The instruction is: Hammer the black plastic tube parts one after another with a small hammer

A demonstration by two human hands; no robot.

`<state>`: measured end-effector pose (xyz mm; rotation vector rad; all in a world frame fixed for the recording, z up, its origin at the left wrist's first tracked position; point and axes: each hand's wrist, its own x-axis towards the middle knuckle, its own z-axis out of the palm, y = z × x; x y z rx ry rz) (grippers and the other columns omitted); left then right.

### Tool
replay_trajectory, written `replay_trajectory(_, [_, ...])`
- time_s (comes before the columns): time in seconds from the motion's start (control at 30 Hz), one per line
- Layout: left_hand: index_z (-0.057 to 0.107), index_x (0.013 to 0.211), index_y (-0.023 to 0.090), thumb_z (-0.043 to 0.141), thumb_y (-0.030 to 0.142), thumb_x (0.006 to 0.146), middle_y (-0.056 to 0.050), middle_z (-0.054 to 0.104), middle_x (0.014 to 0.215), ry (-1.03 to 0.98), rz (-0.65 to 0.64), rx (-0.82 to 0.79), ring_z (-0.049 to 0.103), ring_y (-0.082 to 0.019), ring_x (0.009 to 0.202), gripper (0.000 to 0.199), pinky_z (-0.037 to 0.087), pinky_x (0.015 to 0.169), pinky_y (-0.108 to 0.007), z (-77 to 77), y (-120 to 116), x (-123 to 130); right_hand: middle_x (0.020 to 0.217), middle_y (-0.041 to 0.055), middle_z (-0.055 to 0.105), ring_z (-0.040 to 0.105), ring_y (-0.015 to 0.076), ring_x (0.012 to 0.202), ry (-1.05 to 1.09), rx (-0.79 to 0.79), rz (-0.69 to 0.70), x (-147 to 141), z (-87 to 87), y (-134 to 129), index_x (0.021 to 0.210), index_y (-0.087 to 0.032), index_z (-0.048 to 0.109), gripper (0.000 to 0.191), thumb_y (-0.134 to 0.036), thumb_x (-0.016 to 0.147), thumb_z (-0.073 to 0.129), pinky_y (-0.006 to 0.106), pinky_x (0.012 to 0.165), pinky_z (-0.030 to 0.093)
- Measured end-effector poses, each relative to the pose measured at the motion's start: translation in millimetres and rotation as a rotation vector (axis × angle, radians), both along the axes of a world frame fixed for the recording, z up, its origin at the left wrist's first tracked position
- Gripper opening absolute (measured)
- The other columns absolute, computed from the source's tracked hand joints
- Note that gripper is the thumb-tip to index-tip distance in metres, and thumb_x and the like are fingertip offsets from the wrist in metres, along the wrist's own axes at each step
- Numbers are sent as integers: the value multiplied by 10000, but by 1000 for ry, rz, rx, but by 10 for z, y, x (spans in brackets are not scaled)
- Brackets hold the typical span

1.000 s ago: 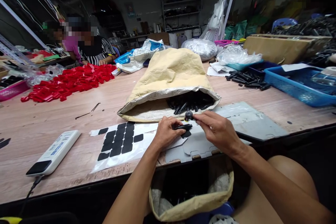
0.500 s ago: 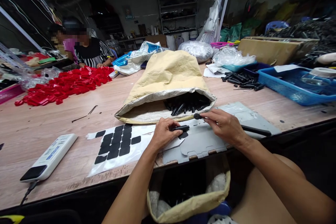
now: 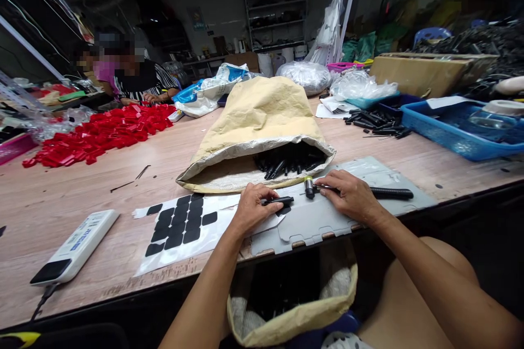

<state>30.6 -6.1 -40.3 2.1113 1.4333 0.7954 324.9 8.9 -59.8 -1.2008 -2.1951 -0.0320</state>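
My left hand (image 3: 254, 208) pinches a short black tube-like part (image 3: 282, 200) just above the grey board (image 3: 311, 223). To its right, my right hand (image 3: 349, 194) is closed on a small hammer (image 3: 309, 187); its head lies left of my fingers, and the black handle (image 3: 391, 193) sticks out to the right. Hammer head and black part are apart. Behind both hands lies a beige sack (image 3: 268, 114), its open mouth showing many black parts (image 3: 282, 162). Left of my left hand is a white sheet (image 3: 219, 202) bearing black rounded squares (image 3: 178, 226).
A white power strip (image 3: 77, 245) and a heap of red pieces (image 3: 102, 133) are at the left. Blue trays (image 3: 454, 133) and loose black parts (image 3: 379, 122) lie at the right. Below the table edge hangs another open sack (image 3: 303, 327). A person sits across, far left.
The hammer has turned in my right hand, so its metal and yellow head now shows and sits slightly lower. My left hand still holds the black part in nearly the same place.
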Motion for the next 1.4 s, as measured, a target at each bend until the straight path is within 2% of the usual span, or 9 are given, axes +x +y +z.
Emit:
replay_trajectory(0.1, [775,877,252,765,329,796,-22,725,906,13,-4,-8,548,-252,970,112,403,892,-391,25,7,-4,999,51,707,646,217,964,1,-4,-11,0,0,0,1082,-262,720,207,-251,928,583,352,845,526])
replay_trajectory(0.2, [766,858,243,753,322,807,-30,703,886,48,-41,-12,549,-255,972,94,403,905,-403,130,-71,24,1002,50,705,645,218,974,-6,-15,-13,-2,3,-4,1089,-261,720,209,-258,933,581,354,855,524])
replay_trajectory(0.33, [760,890,257,748,320,842,-49,673,980,55,-159,23,550,-259,1018,80,426,932,-417,307,-449,134,999,50,703,641,217,968,1,-15,-7,3,1,-4,1101,-265,718,217,-262,933,580,350,847,521])
replay_trajectory(0.4, [761,935,287,746,316,852,-58,651,1103,63,-205,21,541,-267,1078,89,442,967,-435,318,-704,184,1000,48,703,640,217,970,8,-11,-5,9,-5,0,1101,-271,718,219,-263,928,582,350,848,519])
replay_trajectory(0.53, [747,943,303,766,269,816,-60,566,1360,150,-201,76,479,-320,1234,133,444,1036,-504,119,-1091,197,999,48,703,640,216,958,4,-11,-3,18,-17,6,1101,-273,716,223,-263,925,581,344,826,518])
replay_trajectory(0.7, [716,962,273,807,290,754,-37,400,1571,312,-186,197,389,-378,1337,227,376,1100,-581,-151,-1240,179,1005,49,701,639,216,958,2,0,-11,12,-19,1,1092,-270,715,214,-255,927,578,343,835,517])
replay_trajectory(0.8, [707,990,276,813,318,735,-34,399,1578,326,-163,212,385,-385,1343,279,365,1099,-583,-204,-1250,201,1001,48,699,638,215,960,-4,-3,-17,5,-14,-6,1087,-263,715,208,-255,932,577,345,842,514])
replay_trajectory(1.13, [696,875,262,657,289,858,-50,547,1468,331,-65,407,501,-347,1243,49,394,1019,-564,-362,-1218,284,988,47,696,629,219,945,-6,-16,-20,5,-15,-14,1091,-254,720,214,-247,921,590,356,847,509])
replay_trajectory(1.4, [685,846,240,712,264,814,-44,567,1446,284,-45,512,518,-319,1221,49,367,1033,-511,-412,-1209,289,997,44,697,630,221,962,-10,-27,-33,1,-15,-18,1099,-258,722,218,-254,925,590,349,861,503])
